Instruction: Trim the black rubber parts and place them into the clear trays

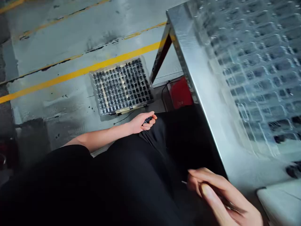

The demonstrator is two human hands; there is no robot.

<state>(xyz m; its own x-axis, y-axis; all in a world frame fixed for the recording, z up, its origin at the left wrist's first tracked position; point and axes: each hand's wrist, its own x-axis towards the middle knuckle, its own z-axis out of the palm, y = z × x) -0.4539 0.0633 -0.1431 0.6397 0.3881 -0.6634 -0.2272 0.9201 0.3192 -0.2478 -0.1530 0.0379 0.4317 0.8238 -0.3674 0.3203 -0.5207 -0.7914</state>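
My left hand [142, 122] is closed around a small black part [148, 120], which shows between the thumb and fingers above my thigh. What kind of part it is cannot be made out. Lower right, my right hand [221, 197] is blurred by motion; its fingers grip a thin metal tool [231, 205] with a narrow tip poking out past the fingertips. The tool's exact kind is unclear. To the right of both hands lies a clear plastic tray [244, 138] with many pockets, a few of them holding dark pieces.
The tray rests on a metal table [199, 75], whose edge runs beside my legs. On the floor ahead sits another clear tray [101, 111] filled with small black parts, near a yellow line [77, 72]. A red object [181, 92] stands under the table. Dark pieces [293, 169] lie at the right.
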